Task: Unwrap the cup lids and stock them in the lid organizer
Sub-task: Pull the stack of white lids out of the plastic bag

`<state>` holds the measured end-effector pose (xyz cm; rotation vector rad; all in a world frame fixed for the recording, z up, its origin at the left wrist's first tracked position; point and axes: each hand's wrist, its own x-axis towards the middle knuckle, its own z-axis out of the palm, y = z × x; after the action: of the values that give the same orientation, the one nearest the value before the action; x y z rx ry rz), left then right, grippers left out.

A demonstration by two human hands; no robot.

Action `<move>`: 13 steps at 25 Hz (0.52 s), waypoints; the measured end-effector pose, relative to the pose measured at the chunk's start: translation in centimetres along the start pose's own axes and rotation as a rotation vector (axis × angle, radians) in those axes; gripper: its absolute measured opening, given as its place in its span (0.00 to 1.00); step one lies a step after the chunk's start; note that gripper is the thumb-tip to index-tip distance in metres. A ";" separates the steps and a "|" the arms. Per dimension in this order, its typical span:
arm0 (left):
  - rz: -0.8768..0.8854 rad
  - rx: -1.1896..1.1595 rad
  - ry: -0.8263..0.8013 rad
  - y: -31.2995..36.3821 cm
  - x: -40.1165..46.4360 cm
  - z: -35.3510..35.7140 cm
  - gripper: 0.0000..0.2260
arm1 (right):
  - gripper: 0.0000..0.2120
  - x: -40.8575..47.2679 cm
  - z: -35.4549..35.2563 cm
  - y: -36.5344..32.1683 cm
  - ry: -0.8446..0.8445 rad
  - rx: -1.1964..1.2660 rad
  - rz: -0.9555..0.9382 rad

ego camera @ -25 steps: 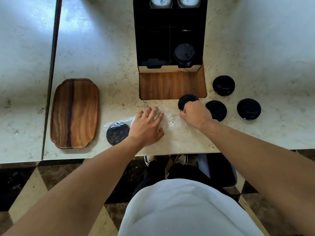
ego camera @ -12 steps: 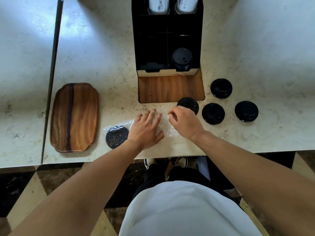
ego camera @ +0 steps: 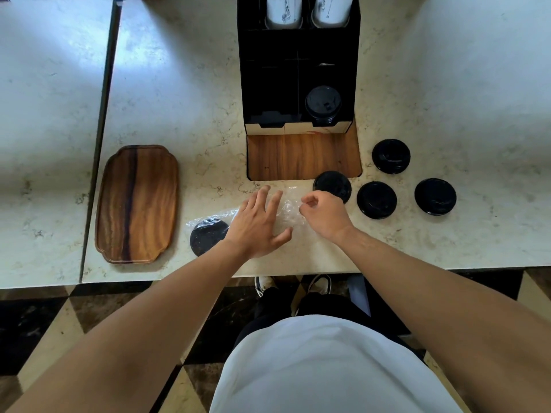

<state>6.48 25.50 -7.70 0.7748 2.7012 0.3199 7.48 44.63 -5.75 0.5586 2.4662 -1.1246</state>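
A clear plastic wrap (ego camera: 287, 208) lies on the counter near the front edge, with one black lid (ego camera: 207, 236) still inside its left end. My left hand (ego camera: 258, 223) presses flat on the wrap's middle, fingers spread. My right hand (ego camera: 323, 214) pinches the wrap's right end between curled fingers. Several loose black lids lie to the right, the nearest one (ego camera: 334, 184) just beyond my right knuckles. Behind them stands the black lid organizer (ego camera: 268, 70), with one lid (ego camera: 323, 104) in its front right slot.
A wooden tray (ego camera: 137, 204) lies to the left. The organizer stands on a wooden base (ego camera: 298, 156), and two white cups (ego camera: 283, 10) stick out of its back. A dark seam (ego camera: 98, 144) splits the marble counter on the left.
My right hand let go of the lid by the wooden base and moved left onto the wrap's right end. My left hand stayed on the wrap.
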 end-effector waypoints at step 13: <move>-0.116 0.015 0.031 -3.9 -4.1 -0.8 0.56 | 0.07 -0.2 -1.0 -2.2 -0.066 0.772 0.310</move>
<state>7.62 19.91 -7.13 0.6183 2.7666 0.2865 6.43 44.02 -3.68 1.0436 1.7347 -1.8938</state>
